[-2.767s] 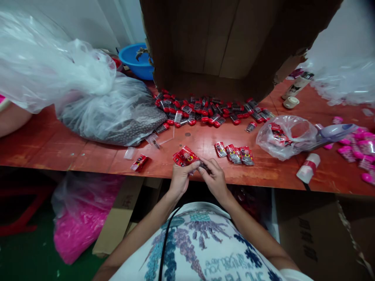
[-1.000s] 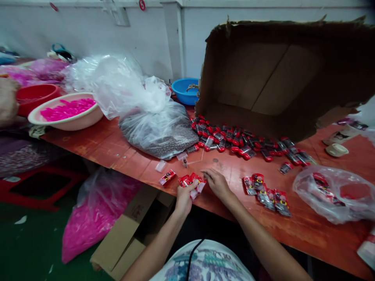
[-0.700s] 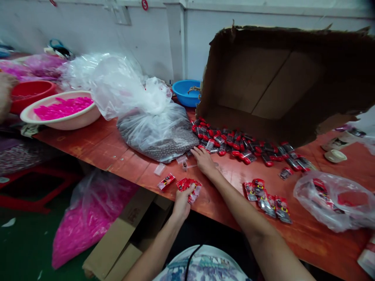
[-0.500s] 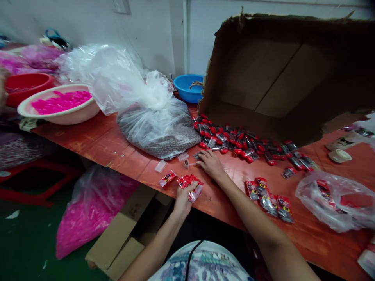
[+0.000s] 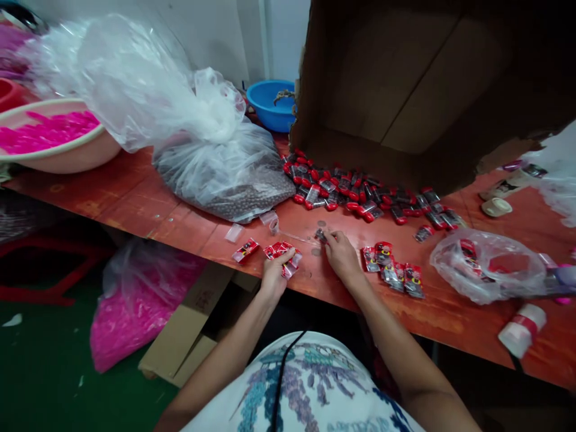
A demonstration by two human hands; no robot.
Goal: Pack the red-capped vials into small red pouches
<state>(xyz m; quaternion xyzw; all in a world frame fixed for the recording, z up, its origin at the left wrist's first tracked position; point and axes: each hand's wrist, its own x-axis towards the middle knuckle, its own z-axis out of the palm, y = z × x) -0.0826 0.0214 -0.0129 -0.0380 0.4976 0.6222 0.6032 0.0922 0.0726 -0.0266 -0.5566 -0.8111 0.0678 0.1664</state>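
My left hand (image 5: 272,276) is closed on a few small red printed plastic packets (image 5: 279,247) near the table's front edge, thumb on top. Just left of it lies another red packet (image 5: 246,251). My right hand (image 5: 342,257) pinches a small clear piece with dark contents (image 5: 320,234) low over the tabletop; its exact kind is too small to make out. Beside my right forearm rest several red packets with dark contents (image 5: 391,270). Small clear plastic pieces (image 5: 234,233) lie ahead of my left hand.
A heap of red-and-clear small cases (image 5: 333,191) spreads before a big cardboard box (image 5: 396,90) lying open. Left of it sits a clear bag of dark beads (image 5: 229,186). A white basin (image 5: 67,159) holds pink pieces. A clear plastic bag (image 5: 490,264) lies at right.
My right hand has moved right and toward me, away from the beads bag, with the small dark-filled piece in its fingertips. My left hand still holds the red packets. The view has shifted.
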